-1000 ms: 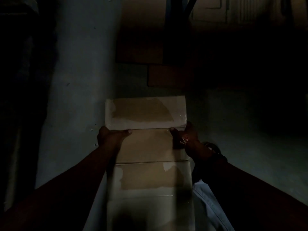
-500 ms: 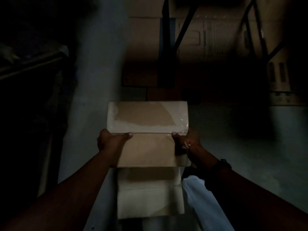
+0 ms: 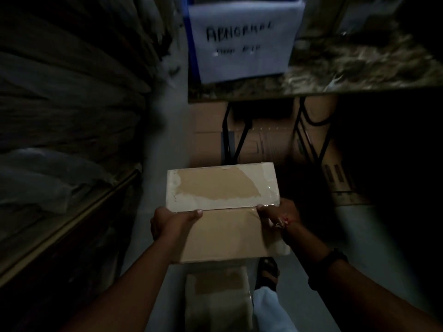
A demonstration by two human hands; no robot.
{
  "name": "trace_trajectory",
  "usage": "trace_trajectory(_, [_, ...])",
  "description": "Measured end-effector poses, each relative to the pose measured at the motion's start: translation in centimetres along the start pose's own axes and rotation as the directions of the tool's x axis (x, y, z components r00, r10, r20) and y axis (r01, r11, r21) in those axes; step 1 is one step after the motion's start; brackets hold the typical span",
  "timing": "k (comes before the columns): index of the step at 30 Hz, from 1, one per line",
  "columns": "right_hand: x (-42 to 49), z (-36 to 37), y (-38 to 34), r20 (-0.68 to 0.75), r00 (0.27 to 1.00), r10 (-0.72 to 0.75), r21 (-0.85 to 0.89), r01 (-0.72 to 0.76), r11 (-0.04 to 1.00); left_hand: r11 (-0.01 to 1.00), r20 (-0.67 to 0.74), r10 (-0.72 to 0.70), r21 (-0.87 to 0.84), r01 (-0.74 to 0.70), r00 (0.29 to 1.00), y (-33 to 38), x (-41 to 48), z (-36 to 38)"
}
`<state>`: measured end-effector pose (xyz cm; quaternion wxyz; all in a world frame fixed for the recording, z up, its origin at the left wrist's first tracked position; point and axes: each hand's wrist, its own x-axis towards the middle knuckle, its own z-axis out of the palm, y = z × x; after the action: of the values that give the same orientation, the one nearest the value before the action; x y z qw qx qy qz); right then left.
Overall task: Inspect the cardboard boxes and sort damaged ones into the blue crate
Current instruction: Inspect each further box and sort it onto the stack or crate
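Gripping the torn cardboard box (image 3: 223,212) by its sides, your left hand (image 3: 172,224) and right hand (image 3: 278,214) curl round it, thumbs on top.

Head view: a head-worn wide-angle camera is looking forward and steeply down along both forearms. It is sitting close to the cardboard box (image 3: 223,188), which is filling the lower centre, with the left hand (image 3: 167,224) and right hand (image 3: 278,214) reaching in from the bottom corners. The floor (image 3: 165,144) is running up the frame's middle. The stone-patterned tabletop (image 3: 359,68) and its paper sign (image 3: 242,44) are lying farther off along the top edge, blurring.
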<state>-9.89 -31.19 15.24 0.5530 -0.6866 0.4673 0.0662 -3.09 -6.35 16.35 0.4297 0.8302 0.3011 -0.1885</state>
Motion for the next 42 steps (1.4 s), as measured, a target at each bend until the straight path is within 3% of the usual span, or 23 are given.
trace_trajectory(10, [-9.8,-13.5,-10.6,-0.046,0.99,-0.135,0.05,0.137,0.989,0.989,-0.013,0.148,-0.014,-0.148,0.989,13.1,-15.1,-5.2])
trace_trajectory(18, [-7.7,-27.8,-13.3,-0.029,0.974,-0.226,0.037,0.227,0.973,0.989,-0.018,0.146,-0.023,-0.146,0.989,20.4,-24.5,2.3])
trace_trajectory(22, [-5.9,-34.6,-13.7,-0.089,0.966,-0.243,0.055,0.248,0.967,0.991,0.01,0.136,0.001,-0.136,0.991,23.7,-28.3,7.8])
trace_trajectory(30, [-0.2,-43.3,-16.3,-0.15,0.958,-0.244,0.001,0.247,0.969,0.982,0.069,0.188,-0.003,-0.188,0.98,30.3,-31.0,14.9])
trace_trajectory(39, [9.5,-46.1,-23.4,-0.16,0.961,-0.227,0.005,0.231,0.973,0.979,0.077,0.203,0.001,-0.203,0.976,40.2,-27.1,21.0])
trace_trajectory(42, [13.7,-46.1,-26.1,-0.148,0.96,-0.239,0.026,0.246,0.969,0.979,0.103,0.197,-0.073,-0.19,0.975,43.8,-24.2,23.9])
